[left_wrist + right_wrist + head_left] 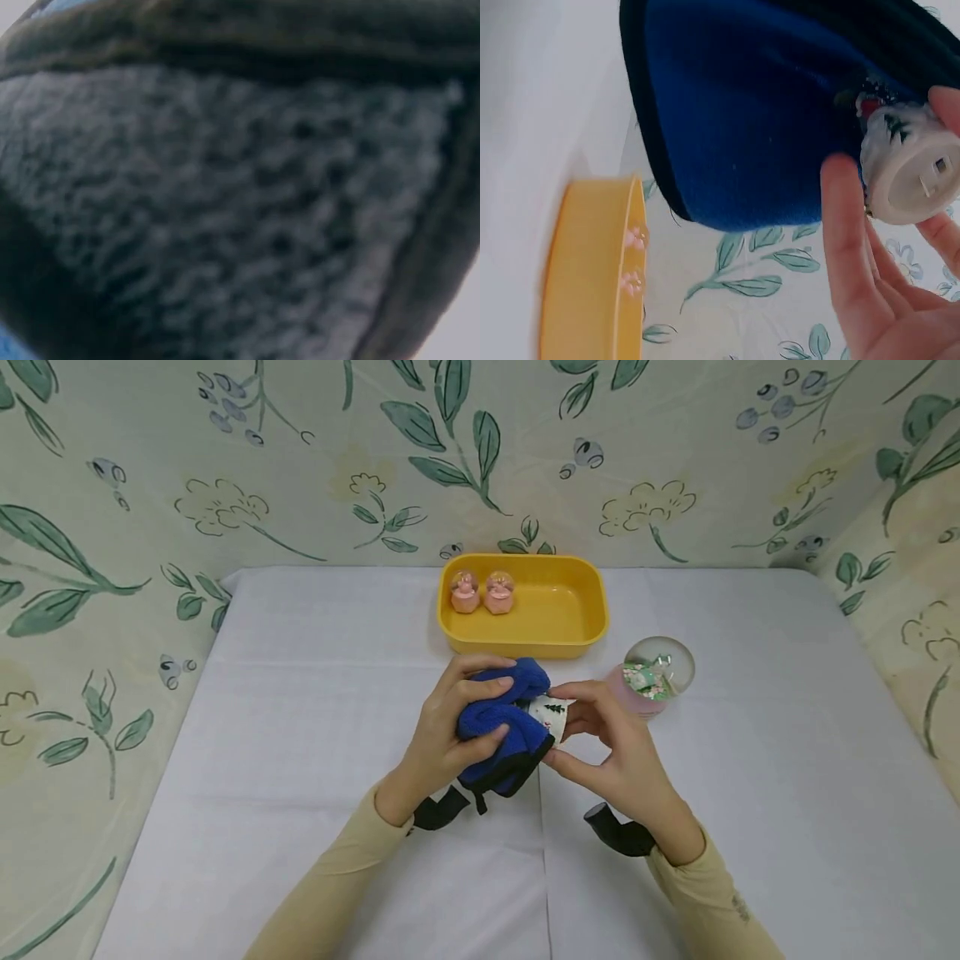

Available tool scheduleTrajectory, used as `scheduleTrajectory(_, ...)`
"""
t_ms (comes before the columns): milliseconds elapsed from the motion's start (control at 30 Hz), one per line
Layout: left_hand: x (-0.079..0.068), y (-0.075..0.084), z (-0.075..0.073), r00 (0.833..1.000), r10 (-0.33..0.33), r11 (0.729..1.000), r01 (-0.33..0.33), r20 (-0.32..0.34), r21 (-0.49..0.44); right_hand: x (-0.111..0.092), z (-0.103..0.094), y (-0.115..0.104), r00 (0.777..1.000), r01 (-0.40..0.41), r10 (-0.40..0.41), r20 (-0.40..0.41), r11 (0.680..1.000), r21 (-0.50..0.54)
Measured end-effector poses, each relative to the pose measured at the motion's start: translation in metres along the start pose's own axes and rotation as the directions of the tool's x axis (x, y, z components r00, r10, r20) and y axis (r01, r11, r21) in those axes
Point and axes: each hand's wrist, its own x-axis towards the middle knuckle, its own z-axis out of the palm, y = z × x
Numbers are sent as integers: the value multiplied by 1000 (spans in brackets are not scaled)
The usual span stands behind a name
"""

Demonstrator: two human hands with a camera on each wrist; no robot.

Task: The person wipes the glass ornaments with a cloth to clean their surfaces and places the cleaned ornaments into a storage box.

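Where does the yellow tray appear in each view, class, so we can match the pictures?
Head: the yellow tray sits slightly above centre.
Left wrist: not in it.
Right wrist: lower left, running off the bottom edge.
Shared landmark: the black-edged blue cloth, plain in the head and right wrist views.

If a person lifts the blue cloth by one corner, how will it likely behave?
The cloth would probably hang floppily, since it folds under the left hand. It is likely not slippery: its surface looks fuzzy. Its black edging may be slightly stiffer, as it looks thicker.
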Motion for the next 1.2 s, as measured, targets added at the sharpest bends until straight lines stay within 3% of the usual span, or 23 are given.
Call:
scheduleTrajectory(100, 0, 0, 0, 1000, 16, 1000, -16, 20, -15, 0, -1, 0, 999, 33, -34, -29, 999, -34)
scheduleTrajectory(233, -1, 0, -1, 999, 35, 999, -35, 31, -18, -2, -1, 2, 999, -17, 24, -48, 991, 131)
scheduleTrajectory(433, 0, 2, -2, 995, 71, 997, -70, 66, -23, -6, 2, 4, 980, -161, 194, -48, 909, 384)
scheduleTrajectory(600, -2, 0, -1, 992, 91, 996, -90, 87, -16, -6, 4, 5, 953, -261, 303, -31, 864, 431)
scheduleTrajectory(767, -4, -2, -1, 997, 62, 998, -60, 46, -35, -6, 5, 4, 936, -298, 351, -19, 822, 485)
scheduleTrajectory(1033, -3, -1, -6, 999, 8, 999, -10, -34, -52, -7, 4, 5, 938, -285, 345, 17, 743, 605)
scheduleTrajectory(1200, -4, -2, -8, 997, -8, 999, 5, -71, -38, -6, 2, 1, 933, -301, 356, 42, 714, 632)
